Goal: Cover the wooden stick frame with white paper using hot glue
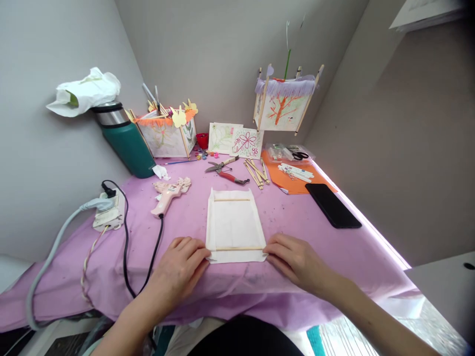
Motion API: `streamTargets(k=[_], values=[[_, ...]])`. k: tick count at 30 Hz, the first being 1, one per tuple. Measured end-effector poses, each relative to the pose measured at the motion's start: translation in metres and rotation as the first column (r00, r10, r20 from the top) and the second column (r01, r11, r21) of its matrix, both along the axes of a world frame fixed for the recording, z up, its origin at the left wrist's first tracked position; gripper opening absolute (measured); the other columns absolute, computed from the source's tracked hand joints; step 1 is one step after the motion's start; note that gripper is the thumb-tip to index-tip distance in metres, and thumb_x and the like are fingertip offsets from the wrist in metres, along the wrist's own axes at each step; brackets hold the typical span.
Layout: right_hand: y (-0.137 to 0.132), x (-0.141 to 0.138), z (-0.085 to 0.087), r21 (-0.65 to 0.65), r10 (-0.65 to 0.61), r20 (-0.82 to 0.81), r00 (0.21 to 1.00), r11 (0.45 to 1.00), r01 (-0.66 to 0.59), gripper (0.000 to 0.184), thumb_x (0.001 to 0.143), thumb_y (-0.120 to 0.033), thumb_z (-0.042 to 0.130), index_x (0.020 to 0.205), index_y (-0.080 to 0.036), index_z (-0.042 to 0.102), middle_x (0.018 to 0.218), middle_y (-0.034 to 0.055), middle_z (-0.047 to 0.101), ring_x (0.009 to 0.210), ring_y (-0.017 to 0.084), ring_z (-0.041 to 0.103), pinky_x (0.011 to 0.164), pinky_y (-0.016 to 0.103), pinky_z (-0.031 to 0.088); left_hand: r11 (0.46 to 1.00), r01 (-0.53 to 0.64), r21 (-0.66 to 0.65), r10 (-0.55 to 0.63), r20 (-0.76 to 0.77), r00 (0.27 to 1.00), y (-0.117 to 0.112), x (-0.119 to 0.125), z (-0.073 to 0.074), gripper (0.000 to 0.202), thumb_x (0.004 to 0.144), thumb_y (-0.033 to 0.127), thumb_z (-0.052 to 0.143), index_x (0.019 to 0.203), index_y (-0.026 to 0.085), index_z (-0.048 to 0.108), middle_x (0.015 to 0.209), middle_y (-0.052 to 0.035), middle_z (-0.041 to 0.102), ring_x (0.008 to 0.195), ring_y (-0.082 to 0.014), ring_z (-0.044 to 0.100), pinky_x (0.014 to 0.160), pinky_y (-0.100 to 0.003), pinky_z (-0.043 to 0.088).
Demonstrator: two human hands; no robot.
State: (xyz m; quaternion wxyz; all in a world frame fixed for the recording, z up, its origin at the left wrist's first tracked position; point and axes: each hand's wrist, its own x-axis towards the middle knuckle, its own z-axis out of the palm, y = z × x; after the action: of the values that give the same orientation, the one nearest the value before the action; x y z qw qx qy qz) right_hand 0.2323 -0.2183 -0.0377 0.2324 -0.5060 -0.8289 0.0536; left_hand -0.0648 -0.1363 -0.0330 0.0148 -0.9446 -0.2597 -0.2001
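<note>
A white paper sheet [234, 225] lies on the purple tablecloth [297, 217], with one thin wooden stick across its far end and another [239, 248] across its near end. My left hand [180, 267] rests at the sheet's near left corner, fingers pressed together on the paper's edge. At the near right corner my right hand [293, 261] does the same, fingertips pinching the paper by the stick's end. Both side edges of the paper are folded inward.
A pink glue gun [168, 194] with a black cord lies left of the sheet, beside a power strip [107, 212]. Behind are pruning shears [226, 170], loose sticks [256, 172], orange paper [293, 180], a black phone [333, 205], paper lanterns [284, 104], a green flask [126, 138].
</note>
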Motion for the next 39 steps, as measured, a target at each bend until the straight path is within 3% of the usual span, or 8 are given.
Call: streamTargets(k=[4,7,10,14,18,24,31,39], values=[[-0.001,0.009,0.0,0.041,0.077,0.122,0.99,0.996,-0.082,0.029,0.094,-0.015,0.038,0.11,-0.023,0.061,0.094,0.0059,0.063,0.077,0.017,0.054,0.065,0.03,0.043,0.996,0.058,0.064,-0.048,-0.158,0.986,0.003,-0.003,0.007,0.023,0.087,0.009,0.046,0.101,0.019,0.061,0.097,-0.0055,0.062,0.086,-0.0194,0.053,0.082,-0.039,0.039],[0.0,0.008,-0.002,0.11,0.069,0.187,0.98,0.99,-0.091,0.028,0.092,-0.011,0.039,0.103,-0.021,0.063,0.09,0.0063,0.064,0.077,0.018,0.053,0.066,0.032,0.041,0.992,0.085,0.09,-0.068,-0.184,0.981,0.006,0.0,0.008,0.022,0.086,0.007,0.046,0.097,0.019,0.061,0.097,-0.0046,0.063,0.086,-0.0196,0.053,0.084,-0.039,0.038],[0.003,0.0,-0.003,0.124,0.032,0.126,0.992,0.991,-0.048,0.024,0.091,-0.012,0.04,0.09,-0.019,0.063,0.082,0.006,0.062,0.073,0.017,0.052,0.065,0.03,0.04,0.996,0.07,0.054,-0.066,-0.084,0.994,0.007,0.004,0.004,0.019,0.087,0.008,0.045,0.093,0.018,0.06,0.095,-0.0043,0.063,0.087,-0.0189,0.054,0.082,-0.037,0.039],[0.007,-0.01,-0.002,0.015,-0.106,-0.059,0.993,0.994,0.107,0.018,0.09,-0.016,0.041,0.083,-0.018,0.058,0.076,0.004,0.059,0.067,0.015,0.051,0.063,0.029,0.04,0.99,-0.022,-0.139,0.037,0.108,0.994,0.004,0.009,-0.004,0.017,0.085,0.007,0.045,0.092,0.017,0.056,0.095,-0.0047,0.061,0.089,-0.0174,0.055,0.081,-0.034,0.041],[0.008,-0.013,0.0,-0.07,-0.22,-0.12,0.968,0.975,0.212,0.014,0.087,-0.013,0.042,0.081,-0.019,0.053,0.075,0.0025,0.059,0.067,0.015,0.051,0.063,0.028,0.04,0.979,-0.043,-0.199,0.069,0.126,0.99,0.0,0.01,-0.005,0.016,0.085,0.009,0.045,0.094,0.018,0.054,0.096,-0.0054,0.06,0.092,-0.0187,0.054,0.083,-0.035,0.041],[0.004,-0.005,0.002,-0.046,-0.026,-0.049,0.998,0.999,0.024,0.013,0.09,-0.017,0.046,0.091,-0.018,0.058,0.084,0.0046,0.057,0.073,0.015,0.052,0.065,0.028,0.042,0.995,0.004,-0.096,0.009,0.137,0.991,0.001,0.008,-0.007,0.008,0.088,0.014,0.05,0.093,0.018,0.056,0.096,-0.0048,0.06,0.089,-0.018,0.054,0.08,-0.034,0.041],[0.006,-0.003,-0.008,0.069,0.018,-0.115,0.993,0.998,-0.01,0.015,0.093,-0.016,0.046,0.097,-0.02,0.06,0.096,0.0064,0.061,0.083,0.016,0.055,0.071,0.028,0.045,0.999,0.038,0.002,-0.038,0.186,0.982,0.002,0.008,-0.015,0.015,0.086,0.006,0.048,0.093,0.017,0.055,0.091,-0.0044,0.063,0.083,-0.017,0.055,0.078,-0.033,0.041],[0.007,-0.019,-0.012,-0.014,-0.218,-0.231,0.948,0.975,0.221,0.015,0.093,-0.019,0.044,0.088,-0.019,0.059,0.083,0.0038,0.06,0.072,0.015,0.056,0.066,0.027,0.043,0.963,-0.201,-0.181,0.248,0.292,0.924,-0.005,0.019,-0.012,0.007,0.086,0.014,0.049,0.086,0.018,0.055,0.075,-0.0012,0.06,0.071,-0.0158,0.054,0.07,-0.031,0.041]])
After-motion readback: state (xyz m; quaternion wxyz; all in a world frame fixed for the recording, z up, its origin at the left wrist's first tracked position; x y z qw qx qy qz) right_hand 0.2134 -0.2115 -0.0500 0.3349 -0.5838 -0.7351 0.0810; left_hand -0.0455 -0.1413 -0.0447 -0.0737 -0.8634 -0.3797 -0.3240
